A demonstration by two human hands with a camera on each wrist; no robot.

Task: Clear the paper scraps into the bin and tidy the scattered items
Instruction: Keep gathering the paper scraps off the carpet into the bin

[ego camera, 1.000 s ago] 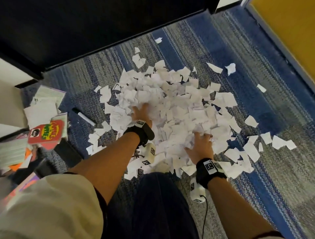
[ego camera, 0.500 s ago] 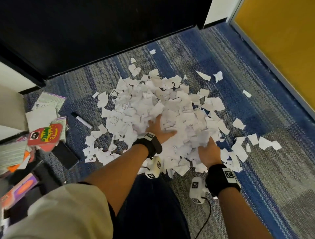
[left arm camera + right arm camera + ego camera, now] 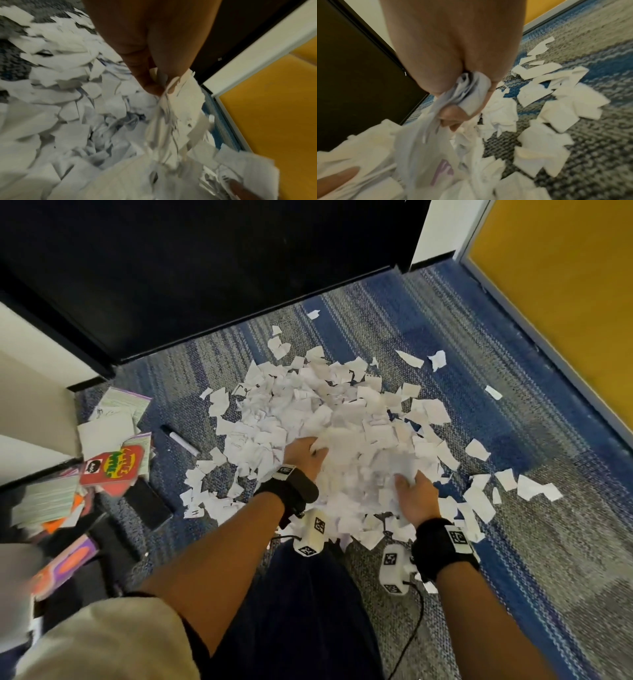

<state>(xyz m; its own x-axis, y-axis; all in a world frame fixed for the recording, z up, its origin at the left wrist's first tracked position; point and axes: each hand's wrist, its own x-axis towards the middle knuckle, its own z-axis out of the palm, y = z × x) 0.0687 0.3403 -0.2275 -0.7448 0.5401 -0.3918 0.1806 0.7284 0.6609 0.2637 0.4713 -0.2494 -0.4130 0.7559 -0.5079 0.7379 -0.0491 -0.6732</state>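
Far left: books and cards [image 3: 109, 463] heaped by a white shelf; dark phone [image 3: 147, 503] and marker [image 3: 180, 437] on carpet [image 3: 548, 508], marker's long axis running toward the pile. Centre: paper scraps [image 3: 342, 419] heaped on carpet, no common direction. Left hand [image 3: 303, 455] grips a bunch of scraps; right hand [image 3: 416, 498] likewise clenches scraps. Black cabinet [image 3: 205, 268] behind; yellow panel [image 3: 565, 285] right.

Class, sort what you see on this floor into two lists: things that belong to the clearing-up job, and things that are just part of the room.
Belongs to the job:
paper scraps
left hand and right hand, both gripping scraps
marker
red card pack
phone

Just the room:
carpet
black cabinet
yellow panel
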